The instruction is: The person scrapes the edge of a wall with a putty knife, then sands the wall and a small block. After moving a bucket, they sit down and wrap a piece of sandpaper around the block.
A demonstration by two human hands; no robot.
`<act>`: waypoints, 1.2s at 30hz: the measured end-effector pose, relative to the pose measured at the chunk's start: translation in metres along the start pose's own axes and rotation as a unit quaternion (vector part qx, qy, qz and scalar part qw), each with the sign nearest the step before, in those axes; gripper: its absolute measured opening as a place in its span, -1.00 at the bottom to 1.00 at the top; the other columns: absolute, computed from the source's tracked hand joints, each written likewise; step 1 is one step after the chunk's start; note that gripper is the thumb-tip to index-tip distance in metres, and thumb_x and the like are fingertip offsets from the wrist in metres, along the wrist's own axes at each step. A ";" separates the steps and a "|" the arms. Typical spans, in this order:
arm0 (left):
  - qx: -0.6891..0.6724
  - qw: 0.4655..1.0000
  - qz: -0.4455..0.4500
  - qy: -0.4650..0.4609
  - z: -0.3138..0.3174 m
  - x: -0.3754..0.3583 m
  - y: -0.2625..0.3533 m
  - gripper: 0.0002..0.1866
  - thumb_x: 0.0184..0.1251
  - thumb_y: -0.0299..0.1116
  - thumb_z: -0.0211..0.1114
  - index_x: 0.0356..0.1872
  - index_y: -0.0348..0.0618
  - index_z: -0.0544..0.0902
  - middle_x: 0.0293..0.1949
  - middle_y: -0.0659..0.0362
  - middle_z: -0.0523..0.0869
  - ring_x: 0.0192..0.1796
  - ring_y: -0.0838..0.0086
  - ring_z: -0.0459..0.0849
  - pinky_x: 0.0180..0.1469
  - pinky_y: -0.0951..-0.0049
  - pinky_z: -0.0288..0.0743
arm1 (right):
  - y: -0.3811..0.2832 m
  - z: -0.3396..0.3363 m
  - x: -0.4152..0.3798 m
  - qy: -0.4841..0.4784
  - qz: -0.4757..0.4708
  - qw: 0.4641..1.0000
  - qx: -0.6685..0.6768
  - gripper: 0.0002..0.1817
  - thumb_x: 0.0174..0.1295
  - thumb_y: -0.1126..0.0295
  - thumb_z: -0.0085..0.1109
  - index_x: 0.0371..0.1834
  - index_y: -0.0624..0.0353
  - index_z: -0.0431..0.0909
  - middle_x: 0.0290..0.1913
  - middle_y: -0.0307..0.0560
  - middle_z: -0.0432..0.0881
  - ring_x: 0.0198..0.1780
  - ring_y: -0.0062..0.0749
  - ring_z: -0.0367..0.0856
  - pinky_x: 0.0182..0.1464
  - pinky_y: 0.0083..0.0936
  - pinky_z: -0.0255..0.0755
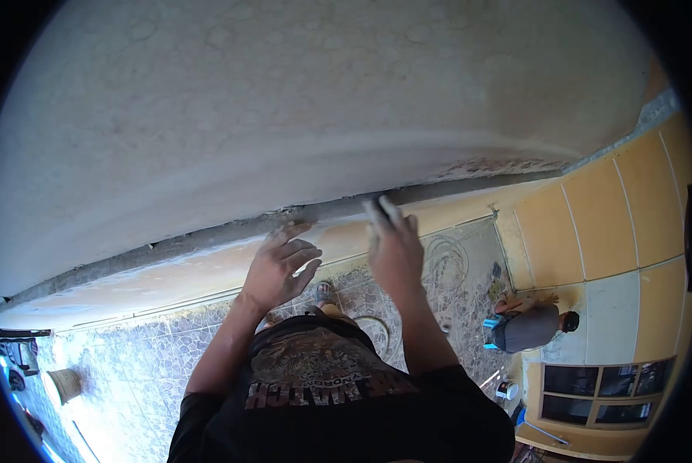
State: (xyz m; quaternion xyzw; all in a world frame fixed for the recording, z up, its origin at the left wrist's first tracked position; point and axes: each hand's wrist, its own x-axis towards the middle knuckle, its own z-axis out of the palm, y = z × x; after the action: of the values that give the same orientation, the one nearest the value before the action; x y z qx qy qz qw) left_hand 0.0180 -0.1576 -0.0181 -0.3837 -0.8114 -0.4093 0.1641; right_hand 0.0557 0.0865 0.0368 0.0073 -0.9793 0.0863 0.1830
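Observation:
My left hand (283,268) is raised just under the long grey ledge (207,238) at the foot of the plastered surface (300,100). Its fingers are apart and hold nothing that I can see; the fingertips are close to the ledge. Further right, my right hand (397,251) reaches up to the same ledge, its fingers bent together and dusted pale. A small dark patch shows between those fingers, too blurred to name. Along the right part of the plastered surface runs a rough brownish strip (508,165).
A co-worker (533,326) is by the yellow panelled wall (599,224) at the right, above a window (608,393). A bucket (62,385) stands at the left on the stone-patterned floor (141,355). A coiled hose (446,258) and white pail (507,389) lie right.

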 end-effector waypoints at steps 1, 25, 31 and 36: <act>0.000 1.000 0.005 0.001 -0.002 -0.001 0.001 -0.84 0.29 -0.42 0.60 -0.13 -0.08 0.87 -0.06 0.18 0.91 0.35 0.11 0.78 0.49 0.00 0.59 | -0.016 -0.002 -0.003 -0.012 -0.012 1.000 -0.001 -0.50 0.55 0.35 0.23 0.54 0.01 0.63 0.53 0.00 0.61 0.28 0.08 0.64 0.21 -0.18 0.75; -0.209 0.945 -0.230 0.100 -0.062 -0.113 0.016 -0.44 0.49 -0.30 0.53 0.43 -0.26 0.64 0.29 -0.07 0.77 0.35 0.11 0.76 0.46 0.09 0.56 | -0.163 0.024 -0.035 -0.100 -0.106 0.879 0.454 -0.55 0.62 0.41 0.20 0.52 0.20 0.59 0.39 0.06 0.68 0.24 -0.16 0.72 0.13 -0.23 0.74; -0.570 0.760 -0.262 0.169 -0.043 -0.118 0.016 -0.44 0.90 -0.18 0.04 0.67 -0.33 0.40 0.58 0.02 0.56 0.65 0.30 0.42 0.71 0.24 0.18 | -0.141 0.041 -0.047 -0.349 0.133 0.428 0.823 -0.50 0.77 0.16 0.03 0.56 0.25 0.43 0.26 0.12 0.72 0.06 -0.21 0.83 -0.16 -0.38 0.82; -0.643 0.680 -0.244 0.254 -0.054 -0.107 0.032 -0.46 0.89 -0.14 0.09 0.63 -0.28 0.47 0.51 0.05 0.63 0.53 0.40 0.53 0.62 0.31 0.32 | -0.125 0.081 -0.045 -0.473 0.226 0.075 0.848 -0.33 0.83 -0.14 -0.30 0.64 0.16 0.37 0.31 0.28 0.66 -0.04 0.15 0.81 -0.07 -0.08 0.91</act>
State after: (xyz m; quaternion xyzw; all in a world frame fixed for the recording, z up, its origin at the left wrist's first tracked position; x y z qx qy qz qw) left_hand 0.1096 -0.2406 -0.0298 -0.0643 -0.3409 -0.9375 -0.0284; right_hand 0.0746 -0.0515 -0.0334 -0.0249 -0.0884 0.8751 -0.4752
